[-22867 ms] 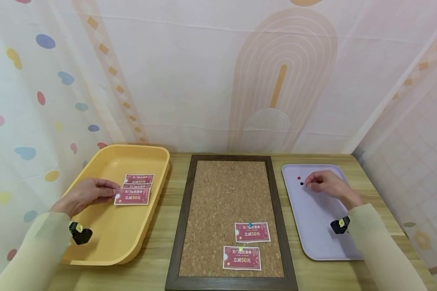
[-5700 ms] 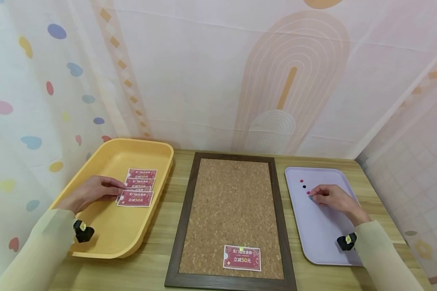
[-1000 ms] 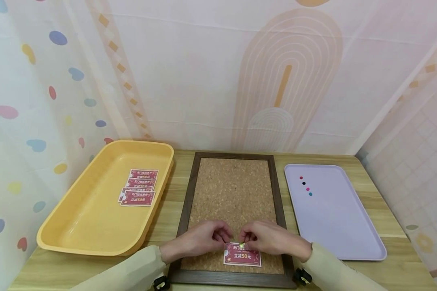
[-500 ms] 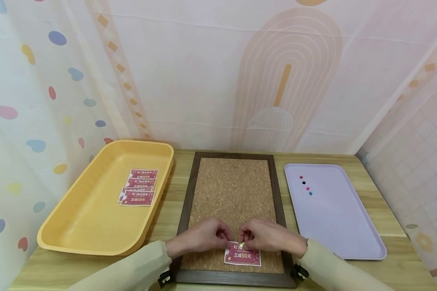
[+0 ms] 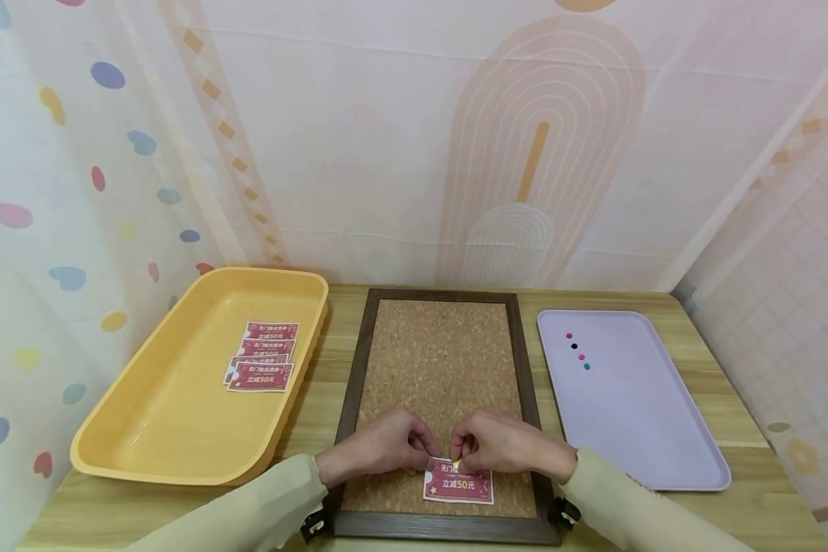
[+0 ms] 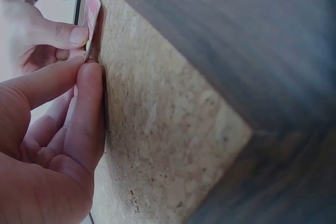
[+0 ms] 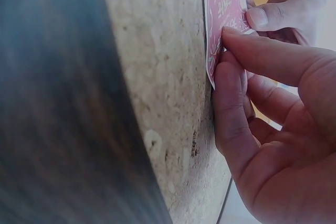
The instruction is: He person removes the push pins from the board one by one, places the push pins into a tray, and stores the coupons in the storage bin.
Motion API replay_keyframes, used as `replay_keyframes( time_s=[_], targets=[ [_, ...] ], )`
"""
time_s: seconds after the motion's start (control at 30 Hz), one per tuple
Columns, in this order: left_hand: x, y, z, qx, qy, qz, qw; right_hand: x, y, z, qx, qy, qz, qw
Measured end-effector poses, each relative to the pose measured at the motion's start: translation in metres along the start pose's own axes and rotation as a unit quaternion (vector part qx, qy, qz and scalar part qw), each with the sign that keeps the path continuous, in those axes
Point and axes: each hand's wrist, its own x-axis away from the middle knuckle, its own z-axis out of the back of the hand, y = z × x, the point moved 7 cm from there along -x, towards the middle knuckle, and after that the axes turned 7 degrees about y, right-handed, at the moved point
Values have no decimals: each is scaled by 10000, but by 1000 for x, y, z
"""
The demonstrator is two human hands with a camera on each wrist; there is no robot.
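A red-and-white paper coupon lies near the front of a framed corkboard, a yellow-green push pin at its top edge. My left hand pinches the coupon's top left corner between thumb and forefinger. With thumb and forefinger, my right hand pinches the pin and partly covers the coupon's top right. In the left wrist view, the coupon tilts up from the cork along one side. From the right wrist, the printed face of the coupon shows beyond my right fingertips, which hide the pin.
On the left, a yellow tray holds several overlapping coupons. A lilac tray on the right bears a short row of pins, among them a black pin and a blue pin. A patterned curtain stands behind the table.
Since the oldest frame, the blue-pinned coupon has left the board, and the yellow tray and lilac tray hold more coupons and pins. Both hands came from the trays to the remaining coupon; lately they barely move.
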Motion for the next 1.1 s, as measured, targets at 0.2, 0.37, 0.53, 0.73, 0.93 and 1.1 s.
replay_keyframes(
  time_s=[0.2,0.37,0.53,0.73,0.93,1.1],
  targets=[
    [1,-3,0,287,36,140,9995,-1,1,0,14,-51,-61,10000],
    [1,-3,0,390,71,140,9991,-2,2,-1,-7,-107,-74,9999],
    [2,-3,1,336,90,118,9993,-1,2,-1,74,-96,-37,9999],
    [2,-3,1,305,98,96,9994,-1,2,-1,97,-108,15,9999],
    [3,-4,0,394,99,126,9991,0,1,-2,-38,-72,113,9999],
    [3,-4,0,428,105,124,9990,0,2,-2,-47,-49,171,9998]
  ],
)
